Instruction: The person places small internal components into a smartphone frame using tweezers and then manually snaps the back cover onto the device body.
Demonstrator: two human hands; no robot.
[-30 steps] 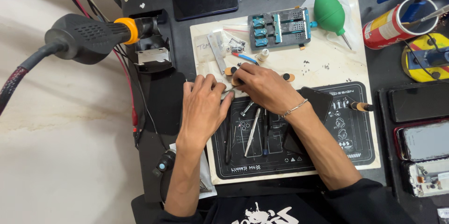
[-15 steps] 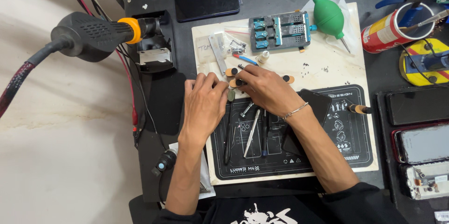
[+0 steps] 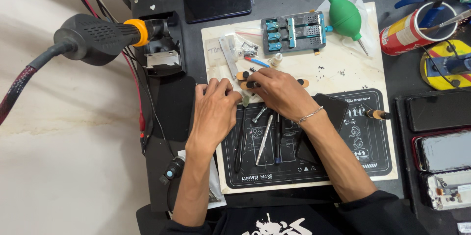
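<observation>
I have both hands together at the top edge of the black work mat (image 3: 363, 137). My left hand (image 3: 214, 110) lies curled, fingertips pinched on a small pale part (image 3: 245, 99); my right hand (image 3: 280, 91) pinches a small dark-tipped tool (image 3: 250, 85) just above it. I judge the work mid-way: tweezers (image 3: 239, 142) and drivers lie spread on the mat, loose screws (image 3: 321, 68) dot the pale board, and the blue clamp fixture (image 3: 294, 31) stands empty on the worktop.

left hand (image 3: 214, 110) shifted slightly toward right hand (image 3: 279, 92).
</observation>
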